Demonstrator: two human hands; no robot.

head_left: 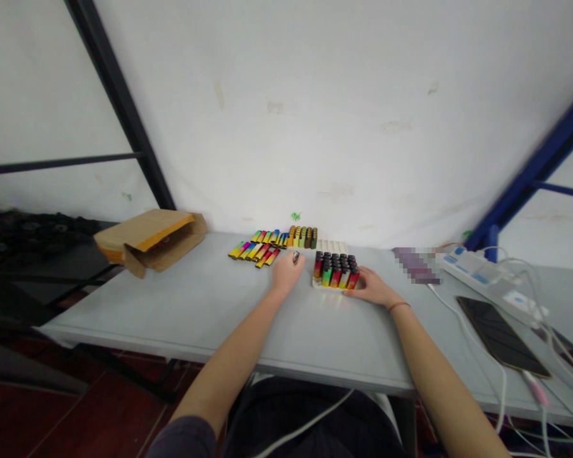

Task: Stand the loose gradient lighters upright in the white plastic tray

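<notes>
My left hand (287, 272) is closed round a lighter (296, 257) whose metal top sticks out above the fingers. It hovers just left of a white tray (332, 247) partly filled with upright lighters (335, 270). My right hand (370, 285) rests on the table against the tray's right front corner, fingers touching it. Several loose multicoloured lighters (258, 249) lie flat in a row behind my left hand, and a few more lighters (303, 236) stand beside them.
An opened cardboard box (148, 240) lies at the table's far left. On the right are a white power strip (477, 272) with cables, a dark phone (501, 337) and a purple object (417, 264). The white wall stands close behind the grey table (195, 305).
</notes>
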